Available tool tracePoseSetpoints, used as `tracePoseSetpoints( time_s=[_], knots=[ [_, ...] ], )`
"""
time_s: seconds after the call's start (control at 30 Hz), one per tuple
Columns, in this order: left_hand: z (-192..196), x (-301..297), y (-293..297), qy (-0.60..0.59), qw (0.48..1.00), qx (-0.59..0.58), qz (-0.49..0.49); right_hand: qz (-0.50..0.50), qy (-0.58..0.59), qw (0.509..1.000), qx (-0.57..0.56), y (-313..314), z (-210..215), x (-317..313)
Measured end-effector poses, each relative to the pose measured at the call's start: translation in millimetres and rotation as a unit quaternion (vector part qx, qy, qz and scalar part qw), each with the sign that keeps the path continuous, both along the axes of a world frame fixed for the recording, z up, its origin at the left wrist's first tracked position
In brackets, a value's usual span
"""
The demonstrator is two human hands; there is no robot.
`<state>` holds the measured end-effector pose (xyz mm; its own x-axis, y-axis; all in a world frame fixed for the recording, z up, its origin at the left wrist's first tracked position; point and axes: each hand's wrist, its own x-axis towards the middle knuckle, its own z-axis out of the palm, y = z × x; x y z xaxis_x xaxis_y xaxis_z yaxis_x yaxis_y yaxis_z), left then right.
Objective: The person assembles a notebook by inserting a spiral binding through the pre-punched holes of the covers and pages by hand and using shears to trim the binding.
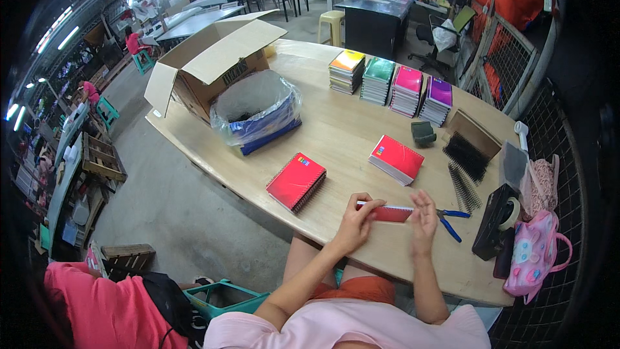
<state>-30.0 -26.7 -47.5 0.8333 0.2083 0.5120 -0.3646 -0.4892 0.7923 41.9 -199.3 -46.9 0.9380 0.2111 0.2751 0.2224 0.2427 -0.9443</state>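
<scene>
My left hand pinches the left end of a red notebook, which is tipped up on edge over the table's near side. My right hand stands at the notebook's other end, its fingers stretched upward and slightly blurred; whether it touches the notebook is hard to make out. Blue-handled pliers lie just right of that hand. Ahead of my hands is a stack of red notebooks, and to the left sits another stack of red spiral-bound notebooks.
Yellow, green, pink and purple notebook stacks line the far edge. Black spiral coils, a tape dispenser and a pink pouch crowd the right. Leftward stand a plastic-lined blue box and a cardboard carton. A person in pink is at lower left.
</scene>
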Motion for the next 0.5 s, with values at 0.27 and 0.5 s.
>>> tracePoseSetpoints(
  time_s=[0.27, 0.5],
  knots=[
    [-21, 8, -13, -0.002, 0.998, -0.041, 0.043, -0.143, 0.058, 0.988, 0.019, 33, -30, -16],
    [-16, 17, -12, -0.003, 0.996, -0.084, 0.04, -0.166, 0.046, 0.985, 0.033, 38, -31, -18]
  ],
)
